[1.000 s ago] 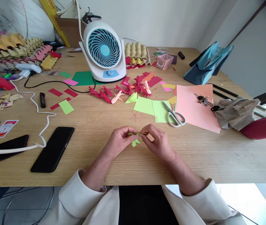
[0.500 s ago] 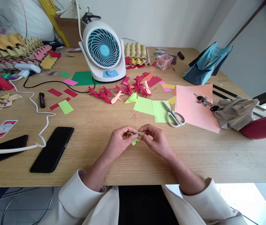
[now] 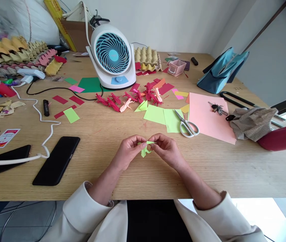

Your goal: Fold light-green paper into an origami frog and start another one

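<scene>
A small folded piece of light green paper (image 3: 144, 151) is held between my hands above the front of the table. My left hand (image 3: 129, 151) pinches it from the left with thumb and fingers. From the right, my right hand (image 3: 166, 150) has its thumb and fingertips closed on a pointed end of the same paper. Beyond them lie two flat green sheets (image 3: 154, 114), white-handled scissors (image 3: 188, 127) and a folded green piece (image 3: 141, 106). Red folded paper figures (image 3: 114, 102) form a row near a pale pink one (image 3: 125, 105).
A white fan (image 3: 112, 55) stands behind the figures. Pink paper (image 3: 208, 117) with keys (image 3: 218, 108) lies right, near a red bottle (image 3: 281, 136). A black phone (image 3: 56, 161) and a white cable (image 3: 50, 134) are left. Egg trays (image 3: 146, 57) sit at the back.
The green paper has turned slightly between my fingers, and a flat pointed end now shows near my right fingertips. Both hands stay nearly in place.
</scene>
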`<state>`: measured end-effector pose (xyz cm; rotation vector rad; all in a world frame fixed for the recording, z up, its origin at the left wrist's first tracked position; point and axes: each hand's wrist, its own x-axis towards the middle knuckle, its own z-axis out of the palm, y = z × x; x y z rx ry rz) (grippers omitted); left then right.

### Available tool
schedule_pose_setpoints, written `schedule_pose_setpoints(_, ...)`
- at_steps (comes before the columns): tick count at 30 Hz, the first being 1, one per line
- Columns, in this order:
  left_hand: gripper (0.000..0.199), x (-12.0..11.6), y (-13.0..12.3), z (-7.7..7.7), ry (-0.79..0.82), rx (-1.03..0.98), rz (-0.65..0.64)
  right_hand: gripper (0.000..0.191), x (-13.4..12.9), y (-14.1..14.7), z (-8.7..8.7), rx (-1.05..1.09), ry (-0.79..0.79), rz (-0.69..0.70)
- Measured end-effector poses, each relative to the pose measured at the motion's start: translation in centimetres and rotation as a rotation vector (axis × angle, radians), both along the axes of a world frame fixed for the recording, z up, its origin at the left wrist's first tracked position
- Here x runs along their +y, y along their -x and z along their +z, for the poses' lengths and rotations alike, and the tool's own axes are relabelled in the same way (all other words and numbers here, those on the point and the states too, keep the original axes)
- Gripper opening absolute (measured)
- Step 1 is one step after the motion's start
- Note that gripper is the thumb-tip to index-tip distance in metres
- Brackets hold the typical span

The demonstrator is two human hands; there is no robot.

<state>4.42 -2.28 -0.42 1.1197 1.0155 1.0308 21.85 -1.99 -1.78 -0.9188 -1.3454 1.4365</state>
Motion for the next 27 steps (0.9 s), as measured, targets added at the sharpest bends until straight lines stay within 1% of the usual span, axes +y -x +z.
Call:
schedule_pose_setpoints(4, 0.028, 0.04, -0.11, -0.04, 0.087, -0.112, -0.014, 0.024, -0.02, 0.06, 0.13, 0.036, 0.013, -0.006)
schedule_pose_setpoints(7, 0.027, 0.04, -0.11, -0.04, 0.115, -0.142, -0.023, 0.023, 0.02, -0.05, 0.24, 0.047, 0.015, -0.002)
schedule_pose_setpoints(11, 0.027, -0.02, -0.11, 0.01, 0.075, -0.109, -0.014, 0.023, 0.1, -0.12, 0.32, 0.058, 0.018, -0.008)
schedule_pose_setpoints(17, 0.025, -0.06, -0.12, -0.01, 0.013, -0.05, -0.044, 0.023, 0.14, 0.08, 0.32, 0.076, 0.053, -0.048)
schedule_pose_setpoints(23, 0.026, -0.11, -0.48, -0.07, -0.035, 0.016, -0.022, 0.018, -0.11, 0.25, 0.47, 0.101, 0.088, -0.062)
schedule_pose_setpoints(27, 0.024, -0.15, -0.6, -0.03, -0.048, 0.035, 0.01, 0.02, -0.18, 0.36, 0.59, 0.11, 0.091, -0.064)
